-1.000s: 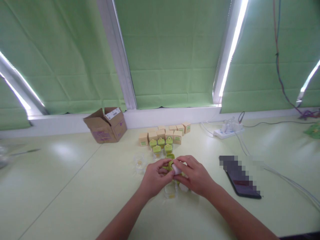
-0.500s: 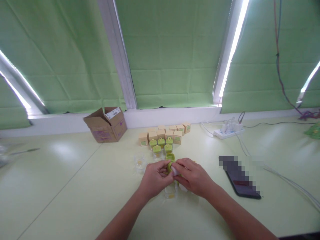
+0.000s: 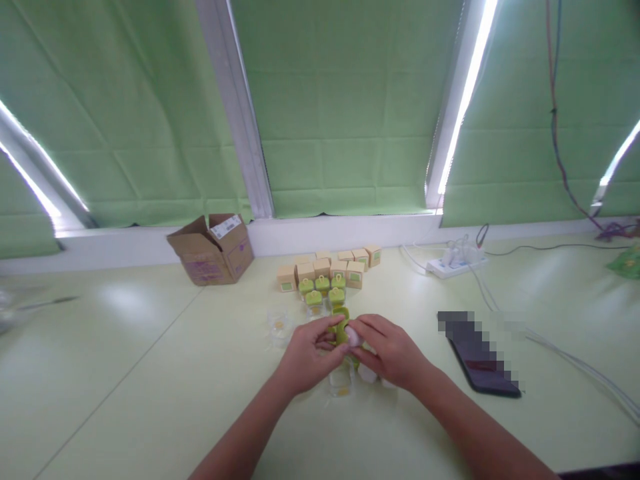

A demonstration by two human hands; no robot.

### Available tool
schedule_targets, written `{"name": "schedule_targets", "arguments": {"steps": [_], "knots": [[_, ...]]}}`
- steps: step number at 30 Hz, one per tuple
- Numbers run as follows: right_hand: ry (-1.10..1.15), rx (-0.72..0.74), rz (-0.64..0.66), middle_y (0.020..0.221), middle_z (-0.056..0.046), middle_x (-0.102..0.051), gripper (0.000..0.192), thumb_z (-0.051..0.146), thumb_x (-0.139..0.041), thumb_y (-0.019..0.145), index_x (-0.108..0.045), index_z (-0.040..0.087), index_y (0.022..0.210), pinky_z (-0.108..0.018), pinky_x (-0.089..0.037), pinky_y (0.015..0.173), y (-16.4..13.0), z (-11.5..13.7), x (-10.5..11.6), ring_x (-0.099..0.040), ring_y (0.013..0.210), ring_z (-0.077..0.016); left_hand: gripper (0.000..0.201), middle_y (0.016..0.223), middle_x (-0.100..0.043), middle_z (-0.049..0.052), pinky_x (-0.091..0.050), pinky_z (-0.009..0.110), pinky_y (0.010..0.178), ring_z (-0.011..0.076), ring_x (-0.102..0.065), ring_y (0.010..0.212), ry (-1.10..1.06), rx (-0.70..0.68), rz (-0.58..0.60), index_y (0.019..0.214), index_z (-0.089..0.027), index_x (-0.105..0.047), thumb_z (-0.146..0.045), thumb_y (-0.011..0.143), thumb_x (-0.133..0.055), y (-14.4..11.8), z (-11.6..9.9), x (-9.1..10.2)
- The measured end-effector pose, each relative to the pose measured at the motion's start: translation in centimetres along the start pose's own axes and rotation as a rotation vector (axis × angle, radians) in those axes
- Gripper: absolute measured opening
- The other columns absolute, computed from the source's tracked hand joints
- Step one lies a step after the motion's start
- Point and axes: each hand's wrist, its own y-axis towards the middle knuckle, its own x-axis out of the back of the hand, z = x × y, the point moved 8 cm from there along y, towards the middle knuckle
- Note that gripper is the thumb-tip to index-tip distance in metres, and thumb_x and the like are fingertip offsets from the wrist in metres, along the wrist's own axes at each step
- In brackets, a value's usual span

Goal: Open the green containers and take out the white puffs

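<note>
Green plastic lid (image 3: 342, 331), round, held just above the tabletop (image 3: 150, 373) between both hands, with a small white part (image 3: 354, 337) pressed against its right side. Left hand (image 3: 306, 357): fingers closed on the lid's left edge. Right hand (image 3: 390, 353): fingertips pinched on the white part. Step in hand, as judged: fitting the white part to the lid, the two pieces touching but seating not confirmed; whether they are joined cannot be told. Next move would call for a steady lid and a square push or twist.

Below the hands: clear small jar (image 3: 341, 385), open-topped, on the tabletop. Left of it: another clear jar (image 3: 278, 325). Beyond: green-lidded jars (image 3: 321, 289) in a cluster, backed by small tan boxes (image 3: 330, 265). Further out: open cardboard carton (image 3: 213, 249) at left, dark phone (image 3: 481, 363) at right, white power strip (image 3: 453, 263) with cables near the window.
</note>
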Motion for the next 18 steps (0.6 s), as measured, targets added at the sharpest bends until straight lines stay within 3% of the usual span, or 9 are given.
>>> {"name": "schedule_targets", "arguments": {"steps": [4,10,18], "knots": [[0.07,-0.043,-0.022,0.102,-0.011,-0.06,0.034,0.032,-0.053,0.088,-0.052,0.017,0.119,-0.036,-0.053,0.08,-0.3,-0.8,0.1,-0.058,0.092,-0.0222,0.052,0.123,-0.06,0.009,-0.054,0.029,0.082,0.0214,-0.059,0.105,0.097,-0.136,0.059,0.122,-0.019,-0.056,-0.019,0.071,-0.065,0.0,-1.5,-0.2],[0.134,-0.082,-0.088,0.094,-0.008,-0.061,0.026,0.028,-0.058,0.082,-0.056,0.02,0.107,-0.033,-0.054,0.075,-0.2,-0.8,0.7,-0.06,0.086,-0.02,0.043,0.102,-0.067,0.006,-0.052,0.026,0.071,0.0148,-0.062,0.075,0.171,-0.08,0.084,0.114,-0.019,-0.061,-0.018,0.071,-0.065,0.3,-1.2,-0.3],[0.191,-0.168,-0.209,0.095,-0.008,-0.06,0.03,0.026,-0.062,0.077,-0.056,0.021,0.106,-0.034,-0.053,0.073,-0.4,-2.1,2.1,-0.059,0.086,-0.0202,0.042,0.103,-0.065,0.008,-0.054,0.026,0.069,0.0146,-0.063,0.076,0.071,-0.04,0.01,0.111,-0.018,-0.056,-0.022,0.071,-0.066,0.3,0.2,0.2]]}}
